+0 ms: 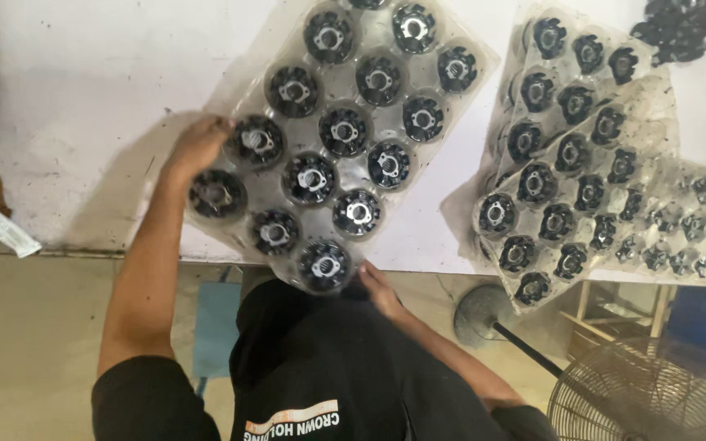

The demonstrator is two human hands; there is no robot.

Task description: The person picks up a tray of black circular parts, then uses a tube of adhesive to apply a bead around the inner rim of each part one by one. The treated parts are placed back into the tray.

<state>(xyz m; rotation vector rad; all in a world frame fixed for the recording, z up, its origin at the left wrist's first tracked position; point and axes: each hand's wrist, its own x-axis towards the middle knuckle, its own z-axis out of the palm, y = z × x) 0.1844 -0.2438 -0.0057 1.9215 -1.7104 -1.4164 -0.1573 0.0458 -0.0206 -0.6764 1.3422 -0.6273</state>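
A clear plastic blister tray full of several round black parts with silver centres lies tilted on the white table, its near end overhanging the table edge. My left hand grips the tray's left edge, next to one black part. My right hand holds the tray's near corner, beside the lowest black part, close to my black shirt.
A stack of similar trays with black parts lies fanned out on the right of the table. Loose black parts sit at the top right. A floor fan stands lower right. A small tube lies at the left edge.
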